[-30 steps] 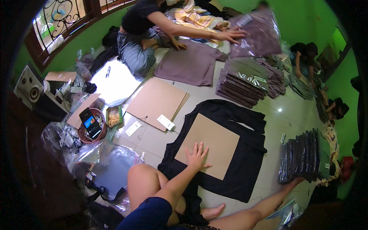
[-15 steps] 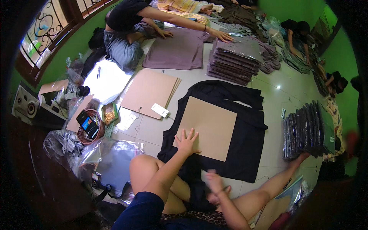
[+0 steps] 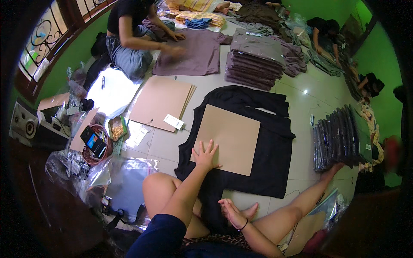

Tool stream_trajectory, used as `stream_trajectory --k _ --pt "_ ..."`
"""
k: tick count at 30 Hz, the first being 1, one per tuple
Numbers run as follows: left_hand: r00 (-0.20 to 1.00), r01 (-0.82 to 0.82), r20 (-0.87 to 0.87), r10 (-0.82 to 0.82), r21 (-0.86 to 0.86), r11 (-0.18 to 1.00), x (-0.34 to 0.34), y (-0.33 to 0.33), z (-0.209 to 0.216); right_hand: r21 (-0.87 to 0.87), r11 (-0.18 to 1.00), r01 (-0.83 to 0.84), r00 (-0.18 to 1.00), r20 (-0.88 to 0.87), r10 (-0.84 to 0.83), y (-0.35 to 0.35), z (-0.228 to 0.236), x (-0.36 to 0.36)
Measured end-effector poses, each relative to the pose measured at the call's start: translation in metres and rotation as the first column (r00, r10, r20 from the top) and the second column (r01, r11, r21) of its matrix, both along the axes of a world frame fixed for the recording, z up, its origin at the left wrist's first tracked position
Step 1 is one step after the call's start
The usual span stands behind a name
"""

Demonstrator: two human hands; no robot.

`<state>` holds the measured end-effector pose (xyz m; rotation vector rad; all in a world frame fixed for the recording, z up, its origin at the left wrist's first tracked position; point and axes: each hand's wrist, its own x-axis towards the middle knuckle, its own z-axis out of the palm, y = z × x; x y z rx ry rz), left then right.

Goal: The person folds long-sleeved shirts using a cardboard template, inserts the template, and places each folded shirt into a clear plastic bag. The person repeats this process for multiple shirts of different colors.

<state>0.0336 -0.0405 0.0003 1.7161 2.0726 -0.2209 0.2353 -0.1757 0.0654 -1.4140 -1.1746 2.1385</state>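
A black long-sleeved garment lies spread on the tiled floor in front of me. On top of it rests a square brown cardboard sheet. My left hand is flat on the sheet's near left part, fingers spread. One sleeve is folded over at the garment's far side; the other black sleeve runs toward me between my legs. Beside that sleeve my right hand is raised with its fingers stretched out and nothing seen in them. Whether it touches the cloth I cannot tell.
More cardboard sheets with a white tag lie left. A basket holds a phone, near clear plastic bags. Bagged garments stand right and are stacked behind. A co-worker sits far left.
My right hand has moved slightly left toward the near sleeve. The left hand stays on the cardboard. The co-worker's arm has drawn back from the bagged stack to the mauve garment.
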Motion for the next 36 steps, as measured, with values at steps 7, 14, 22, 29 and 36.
stream_trajectory --k 7,14,22,29,36 --pt "1.000 0.028 -0.008 -0.027 0.050 0.998 -0.002 -0.007 -0.002 0.107 0.779 -0.617 0.715 0.488 0.500 -0.009 0.003 -0.014" --pt "1.000 0.026 -0.004 -0.026 0.085 0.996 -0.003 -0.017 -0.004 0.168 0.828 -0.534 0.827 0.309 0.470 -0.031 0.011 -0.005" --pt "0.999 0.033 0.020 -0.037 0.183 0.983 -0.008 -0.024 -0.017 -0.021 0.633 -0.774 0.430 0.716 0.550 -0.021 0.041 0.015" --pt "0.996 0.023 0.079 -0.040 0.197 0.980 -0.012 -0.020 -0.025 0.337 0.530 -0.778 0.605 0.632 0.485 -0.019 0.098 0.010" --pt "0.994 -0.013 0.112 -0.009 0.189 0.982 -0.012 -0.021 -0.016 0.310 0.543 -0.781 0.568 0.714 0.409 -0.014 0.110 0.020"
